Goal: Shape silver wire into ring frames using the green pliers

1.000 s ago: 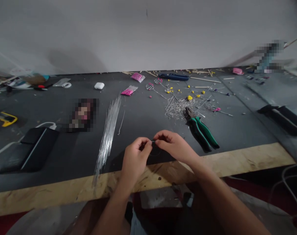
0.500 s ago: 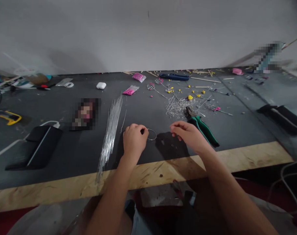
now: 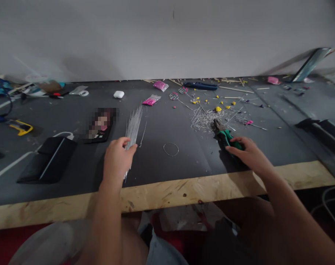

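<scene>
One ring of thin wire (image 3: 171, 143) lies alone near the wooden front edge of the desk (image 3: 156, 173), at about the middle of this edge. Its bending seems to be done, although the place where the ends meet is too small to tell. No bead or stem is on it, so I judge that only the first shaping of this piece is complete.

To its left, also near the front edge, the left hand (image 3: 116, 156) is half open at the bundle of long wires (image 3: 134, 125), with the thumb on one side and the fingers on the other. It touches the bundle, but I cannot tell whether it grips. These wires are straight and appear not yet worked.

To the right of the ring, the right hand (image 3: 247, 154) holds the pliers (image 3: 224, 134) by their green handles, the thumb and fingers bent around them.

A little farther, between the bundle and the ring, a single wire (image 3: 143, 131) seems twisted at its near end. Beyond the pliers there is a pile of short wires (image 3: 202, 120), with yellow pieces (image 3: 218, 109) around it. Toward the back edge, two round wire frames (image 3: 173, 96) with pink parts look more finished than the ring. Two pink packets (image 3: 152, 99) are near them, and a dark blue tool (image 3: 200, 85) lies close to the back edge.
</scene>
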Motion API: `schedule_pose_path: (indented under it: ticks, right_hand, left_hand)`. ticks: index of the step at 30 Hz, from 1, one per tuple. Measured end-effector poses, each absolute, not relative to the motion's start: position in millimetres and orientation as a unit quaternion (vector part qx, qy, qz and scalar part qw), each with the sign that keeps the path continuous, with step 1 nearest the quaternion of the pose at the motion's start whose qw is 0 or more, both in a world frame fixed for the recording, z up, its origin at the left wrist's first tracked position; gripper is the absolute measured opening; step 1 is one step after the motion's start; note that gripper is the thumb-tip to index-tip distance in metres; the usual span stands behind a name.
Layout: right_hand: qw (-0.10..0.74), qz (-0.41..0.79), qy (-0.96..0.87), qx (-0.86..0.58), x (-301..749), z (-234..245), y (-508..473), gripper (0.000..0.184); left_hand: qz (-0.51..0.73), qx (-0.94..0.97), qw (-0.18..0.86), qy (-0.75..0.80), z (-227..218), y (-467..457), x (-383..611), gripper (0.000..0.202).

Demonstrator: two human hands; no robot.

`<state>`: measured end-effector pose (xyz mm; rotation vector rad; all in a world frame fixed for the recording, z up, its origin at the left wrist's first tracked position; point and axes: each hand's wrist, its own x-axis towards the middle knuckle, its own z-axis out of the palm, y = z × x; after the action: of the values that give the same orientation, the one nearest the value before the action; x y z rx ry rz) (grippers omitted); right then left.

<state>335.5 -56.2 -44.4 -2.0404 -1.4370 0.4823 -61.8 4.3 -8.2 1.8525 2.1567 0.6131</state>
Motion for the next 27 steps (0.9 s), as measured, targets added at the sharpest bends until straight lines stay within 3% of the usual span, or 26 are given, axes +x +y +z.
schedule_pose_path:
  ticks: [3, 7, 12, 20, 27]
  right_hand:
    - [0.213, 0.144, -0.571, -0.780, 332, -50, -52, 0.041]
    - [0.221, 0.142, -0.565, -0.782, 324, -48, -48, 0.037]
    - [0.311, 0.198, -0.494, -0.787, 323, -41, -52, 0.032]
    - [0.555, 0.368, -0.291, -0.687, 315, -15, -58, 0.019]
    - [0.585, 0.413, -0.260, -0.648, 300, -10, -50, 0.013]
  left_hand:
    - [0.177, 0.616, 0.132, 0.756, -14, 7, -78, 0.035]
    - [0.170, 0.599, 0.151, 0.768, -14, 9, -82, 0.032]
    - [0.174, 0.578, 0.154, 0.782, -10, 8, -81, 0.028]
    - [0.210, 0.569, 0.171, 0.776, -14, 8, -88, 0.022]
    - [0.283, 0.536, 0.213, 0.766, -19, 6, -94, 0.026]
